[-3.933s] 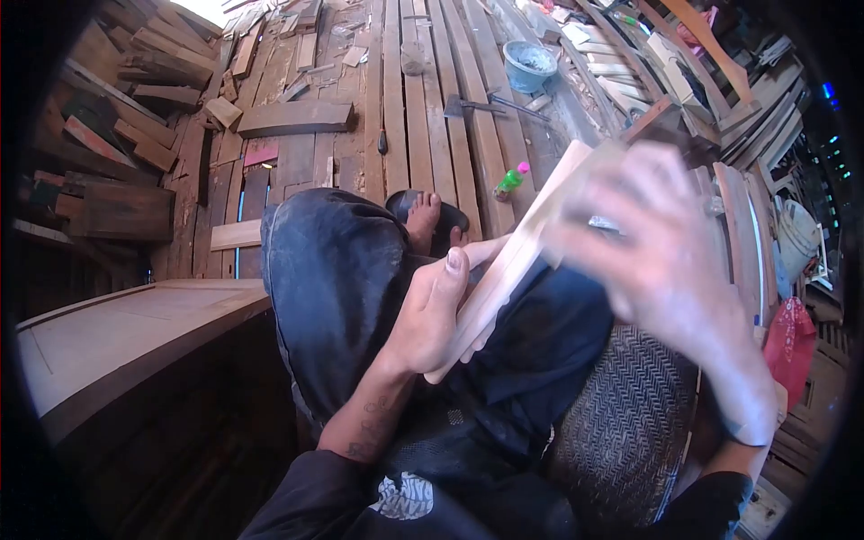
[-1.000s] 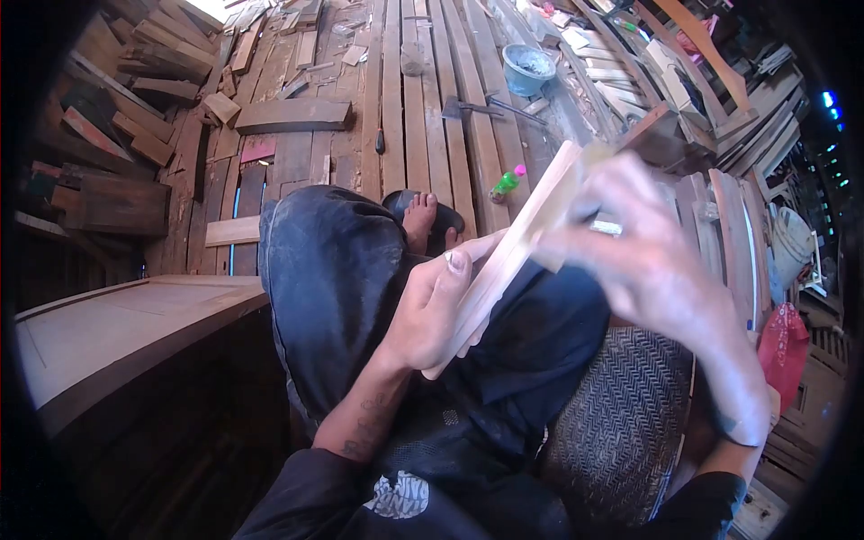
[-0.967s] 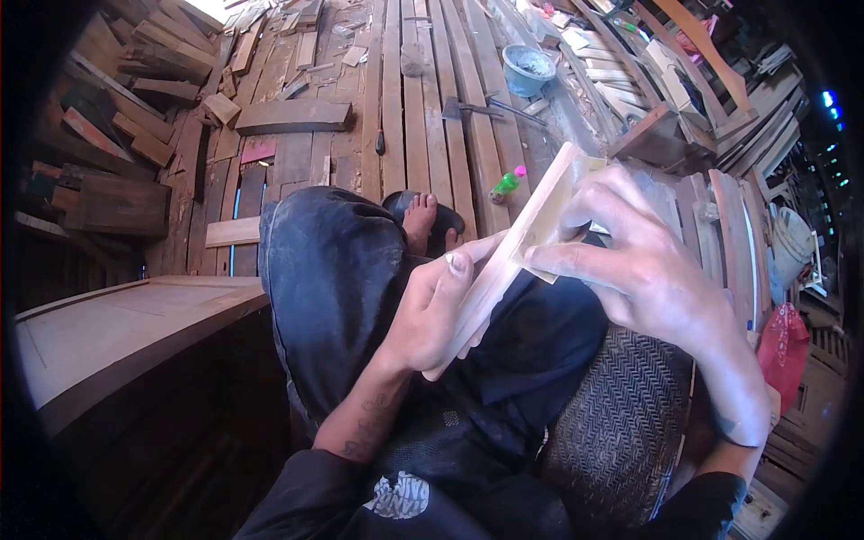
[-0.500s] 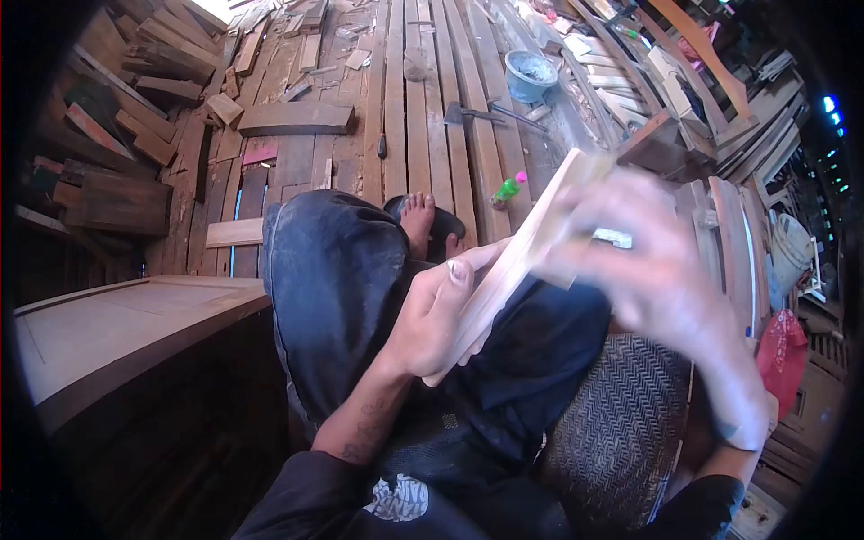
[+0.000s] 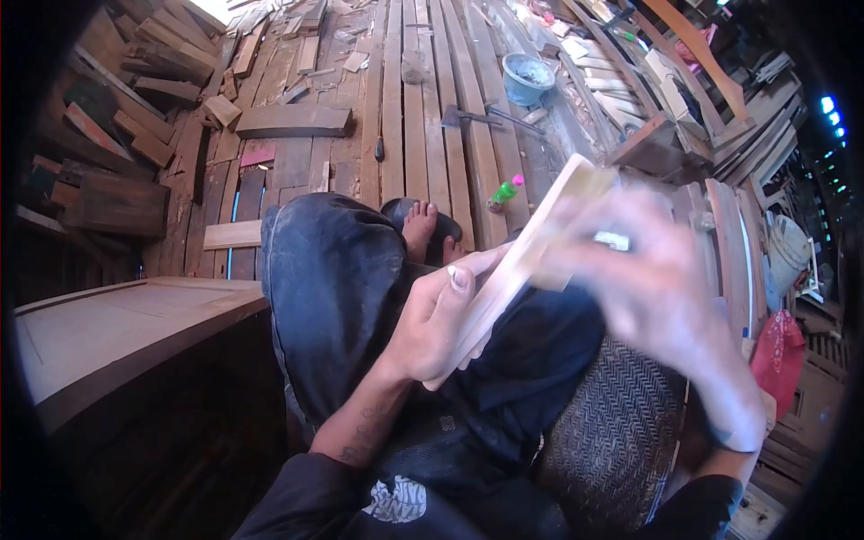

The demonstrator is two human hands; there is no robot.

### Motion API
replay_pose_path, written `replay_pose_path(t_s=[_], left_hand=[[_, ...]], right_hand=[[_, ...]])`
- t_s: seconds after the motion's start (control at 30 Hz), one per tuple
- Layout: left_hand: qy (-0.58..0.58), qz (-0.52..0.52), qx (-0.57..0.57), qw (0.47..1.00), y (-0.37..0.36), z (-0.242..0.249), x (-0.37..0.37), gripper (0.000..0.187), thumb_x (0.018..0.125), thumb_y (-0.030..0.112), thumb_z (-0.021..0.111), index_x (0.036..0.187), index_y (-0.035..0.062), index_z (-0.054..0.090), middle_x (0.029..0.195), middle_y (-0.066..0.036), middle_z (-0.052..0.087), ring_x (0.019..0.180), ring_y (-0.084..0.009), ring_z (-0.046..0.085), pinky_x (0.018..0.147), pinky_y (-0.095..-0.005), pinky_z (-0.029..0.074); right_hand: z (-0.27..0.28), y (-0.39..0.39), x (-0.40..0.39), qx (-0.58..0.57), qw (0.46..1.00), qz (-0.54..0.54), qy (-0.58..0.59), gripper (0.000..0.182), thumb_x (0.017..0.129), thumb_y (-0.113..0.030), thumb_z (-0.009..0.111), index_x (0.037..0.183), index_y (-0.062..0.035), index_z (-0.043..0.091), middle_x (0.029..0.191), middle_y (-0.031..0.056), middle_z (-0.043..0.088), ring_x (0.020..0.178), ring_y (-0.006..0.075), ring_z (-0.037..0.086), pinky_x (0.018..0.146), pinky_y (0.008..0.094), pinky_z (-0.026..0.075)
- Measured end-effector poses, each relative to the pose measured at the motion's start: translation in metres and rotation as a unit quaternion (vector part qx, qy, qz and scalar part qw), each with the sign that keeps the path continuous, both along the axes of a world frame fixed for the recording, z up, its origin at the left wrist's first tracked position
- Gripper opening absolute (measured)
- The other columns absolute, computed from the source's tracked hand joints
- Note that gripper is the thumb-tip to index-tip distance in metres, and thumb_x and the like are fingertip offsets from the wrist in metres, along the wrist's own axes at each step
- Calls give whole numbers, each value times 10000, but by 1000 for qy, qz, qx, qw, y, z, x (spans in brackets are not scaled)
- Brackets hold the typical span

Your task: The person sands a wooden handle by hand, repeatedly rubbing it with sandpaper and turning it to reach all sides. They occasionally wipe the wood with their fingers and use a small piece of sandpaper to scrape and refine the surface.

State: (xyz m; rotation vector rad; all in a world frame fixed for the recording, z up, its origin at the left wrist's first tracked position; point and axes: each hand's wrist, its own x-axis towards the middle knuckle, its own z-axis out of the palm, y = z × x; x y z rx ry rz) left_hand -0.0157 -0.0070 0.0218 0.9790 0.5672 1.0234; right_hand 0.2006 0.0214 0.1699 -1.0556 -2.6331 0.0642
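A pale, narrow piece of wood (image 5: 490, 304) slants up and away over my lap. My left hand (image 5: 430, 324) is closed round its near end, thumb on top and fingertips showing beneath. My right hand (image 5: 643, 270), smeared by motion, lies against the upper part of the wood's right side. Under its fingers is a yellowish-tan sheet (image 5: 551, 274), apparently sandpaper, whose edges show above and below the hand. The blur hides how the fingers are placed on it.
Left of my knees stands a pale panelled board (image 5: 135, 310). On the plank floor ahead lie a hatchet (image 5: 468, 116), a screwdriver-like tool (image 5: 380, 148) and a thick wood block (image 5: 295, 121). A green bottle (image 5: 504, 193) and a bucket (image 5: 528, 79) stand beyond the wood.
My right hand stays blurred against the wood, with the tan sheet beneath it slightly shifted. The wood's far end sits marginally lower and further right; my left hand keeps its hold.
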Motion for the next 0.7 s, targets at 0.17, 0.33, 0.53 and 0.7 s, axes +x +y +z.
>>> replay_pose_path(t_s=[0.17, 0.33, 0.53, 0.7], left_hand=[[16, 18, 9, 1000, 0, -8, 2, 782, 1138, 617, 350, 1568, -16, 511, 761, -34, 641, 531, -78, 586, 491, -227, 471], [6, 16, 10, 1000, 2, -1, -1, 767, 1144, 597, 355, 1565, -26, 508, 776, -39, 646, 529, -78, 582, 488, -228, 469], [4, 19, 14, 1000, 1, -3, -1, 780, 1139, 603, 365, 1563, -36, 502, 792, -43, 656, 533, -75, 583, 485, -223, 462], [8, 15, 18, 1000, 0, -4, -1, 776, 1140, 599, 367, 1559, -39, 508, 789, -44, 664, 534, -75, 585, 485, -224, 463]], right_hand=[[-10, 6, 3, -9, 999, 10, 32, 418, 739, 73, 755, 1065, -174, 842, 1026, 62, 721, 1036, 279, 733, 916, 434, 587], [-13, -4, -5, -20, 998, 49, 35, 386, 753, 82, 743, 1056, -143, 827, 1027, 77, 718, 1089, 303, 754, 880, 420, 613], [0, -6, -6, -64, 997, 28, 19, 380, 773, 114, 711, 1065, -107, 811, 1029, 89, 711, 1108, 323, 758, 910, 428, 618], [-7, 4, -2, -63, 994, 19, 89, 294, 804, 65, 766, 1053, -87, 801, 1038, 87, 702, 1062, 302, 756, 892, 424, 618]])
